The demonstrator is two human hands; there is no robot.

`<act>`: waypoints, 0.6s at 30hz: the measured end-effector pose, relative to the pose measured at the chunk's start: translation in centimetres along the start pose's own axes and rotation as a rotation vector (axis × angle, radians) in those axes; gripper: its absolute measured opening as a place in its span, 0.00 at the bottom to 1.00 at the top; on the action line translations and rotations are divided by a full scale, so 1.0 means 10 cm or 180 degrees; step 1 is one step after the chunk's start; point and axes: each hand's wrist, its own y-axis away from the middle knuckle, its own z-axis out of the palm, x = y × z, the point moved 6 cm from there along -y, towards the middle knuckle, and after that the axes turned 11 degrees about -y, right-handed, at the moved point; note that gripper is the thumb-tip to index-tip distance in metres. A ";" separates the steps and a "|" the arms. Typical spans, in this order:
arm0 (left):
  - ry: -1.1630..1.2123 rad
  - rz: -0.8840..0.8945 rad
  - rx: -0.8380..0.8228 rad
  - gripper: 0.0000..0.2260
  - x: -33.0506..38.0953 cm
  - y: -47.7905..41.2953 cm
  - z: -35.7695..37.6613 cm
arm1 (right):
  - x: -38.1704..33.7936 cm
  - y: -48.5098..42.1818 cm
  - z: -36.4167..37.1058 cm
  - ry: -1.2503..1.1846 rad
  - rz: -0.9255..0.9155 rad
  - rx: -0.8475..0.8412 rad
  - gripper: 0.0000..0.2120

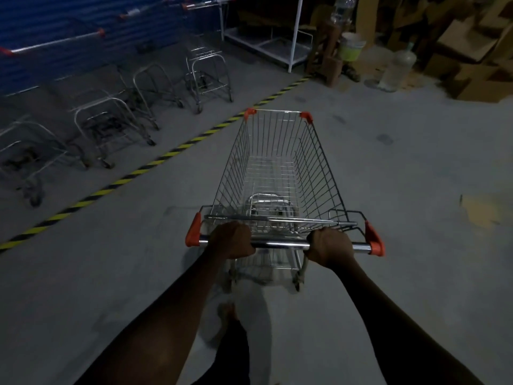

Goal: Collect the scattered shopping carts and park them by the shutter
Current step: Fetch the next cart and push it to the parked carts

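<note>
One shopping cart [277,168], empty, well short of the shutter [55,23]; left hand [231,240] and right hand [330,247], fingers wrapped round its handle bar [280,243]. Step, as judged: wheeling in. Next likely: turn toward the shutter, slot beside the parked carts [105,120]

Orange-cornered silver cart [277,168], blue shutter [69,26], yellow-black striped tape [166,155].

Dim supermarket storeroom: carts [206,79] parked in a row along a blue shutter [55,23], hazard tape [166,155] across the concrete floor [388,162], cardboard boxes [472,65] heaped at the far right corner, a white rack [294,31] beside.
</note>
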 end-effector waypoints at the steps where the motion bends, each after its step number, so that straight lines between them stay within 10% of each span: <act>1: -0.0009 0.0007 0.0002 0.17 -0.10 -0.21 -0.08 | 0.02 -0.24 -0.04 -0.0031 -0.0023 -0.0015 0.15; 18: -0.0176 0.0218 0.0113 0.16 -1.44 -3.01 -1.20 | 0.55 -3.41 -0.37 -0.0037 0.0666 0.0076 0.18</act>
